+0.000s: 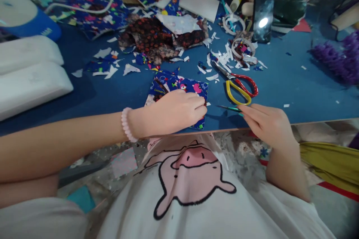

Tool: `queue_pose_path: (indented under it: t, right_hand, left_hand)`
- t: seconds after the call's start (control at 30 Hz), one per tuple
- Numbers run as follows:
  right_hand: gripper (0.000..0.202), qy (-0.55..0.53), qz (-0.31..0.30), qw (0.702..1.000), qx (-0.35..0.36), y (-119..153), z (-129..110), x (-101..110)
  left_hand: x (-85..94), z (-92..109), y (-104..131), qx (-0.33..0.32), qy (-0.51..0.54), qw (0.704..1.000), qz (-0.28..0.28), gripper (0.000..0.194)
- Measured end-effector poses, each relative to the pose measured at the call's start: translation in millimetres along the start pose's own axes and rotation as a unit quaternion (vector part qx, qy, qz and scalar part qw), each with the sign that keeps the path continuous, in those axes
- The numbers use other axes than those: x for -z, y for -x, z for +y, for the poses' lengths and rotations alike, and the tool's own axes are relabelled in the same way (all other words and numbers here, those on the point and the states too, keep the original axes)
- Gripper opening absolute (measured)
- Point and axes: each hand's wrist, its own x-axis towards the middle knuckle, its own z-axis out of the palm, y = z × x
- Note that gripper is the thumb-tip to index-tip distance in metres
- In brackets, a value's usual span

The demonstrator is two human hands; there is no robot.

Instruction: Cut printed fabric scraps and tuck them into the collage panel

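My left hand [182, 110], a pale pink bead bracelet [127, 124] at its wrist, rests on a flat blue piece with a cartoon print [196, 86] at the table's front edge. Its fingers are curled and closed at the piece's right side; the fingertips are hidden. My right hand [267, 121] pinches a slim pointed green tool [230, 108], its tip directed left towards the printed piece but apart from it. Just beyond that tool lie scissors [234, 82] with one red and one yellow handle, blades pointing to the back left.
Dark crumpled patterned cloth [151, 37] and white scraps [224, 59] litter the blue table [294, 82]. Two rolls of tape [243, 47] and a black phone [263, 16] are behind the scissors. White boxy objects [30, 78] stand left, purple fuzzy material [339, 58] right.
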Motion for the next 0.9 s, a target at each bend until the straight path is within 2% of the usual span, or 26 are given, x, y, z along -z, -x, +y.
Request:
queue_pose_path:
  t: [0.1, 0.2, 0.37, 0.47, 0.57, 0.67, 0.77, 0.83, 0.9]
  right_hand:
    - [0.019, 0.003, 0.007, 0.999, -0.053, 3.8, 3.2, -3.8]
    - [0.022, 0.052, 0.01, 0.99, -0.131, 1.9, 7.6, -8.0]
    - [0.03, 0.125, -0.038, 0.957, -0.259, -7.5, 17.7, -13.6]
    - [0.033, 0.134, -0.054, 0.945, -0.294, -9.7, 23.1, -17.8]
    - [0.033, 0.136, -0.041, 0.948, -0.284, -9.9, 23.4, -19.8]
    - [0.03, 0.09, 0.024, 0.964, -0.248, -14.1, 10.3, -17.8]
    - [0.021, -0.035, 0.076, 0.985, -0.152, -24.3, -15.7, -16.8]
    - [0.013, -0.11, 0.083, 0.987, -0.088, -32.7, -33.7, -19.2]
    - [0.011, -0.152, 0.066, 0.985, -0.059, -40.3, -46.5, -23.8]
  left_hand:
    - [2.6, 2.7, -2.3, -0.002, -0.006, 1.0, -0.028, 0.015]
    - [0.5, 2.3, -1.5, 0.032, 0.021, 0.998, -0.043, 0.016]
    - [-3.9, 0.5, 0.2, 0.072, 0.057, 0.992, -0.086, 0.02]
    - [-1.2, 0.5, -0.1, 0.061, 0.055, 0.99, -0.111, 0.024]
    - [1.6, 0.2, -0.6, 0.047, 0.049, 0.991, -0.118, 0.026]
    - [1.8, -2.2, -0.3, 0.031, 0.049, 0.993, -0.101, 0.027]
    - [1.7, -7.0, 1.2, 0.042, 0.116, 0.99, -0.071, 0.025]
    - [2.2, -10.2, 2.5, 0.057, 0.18, 0.98, -0.062, 0.021]
    - [2.8, -12.2, 3.8, 0.058, 0.199, 0.976, -0.063, 0.018]
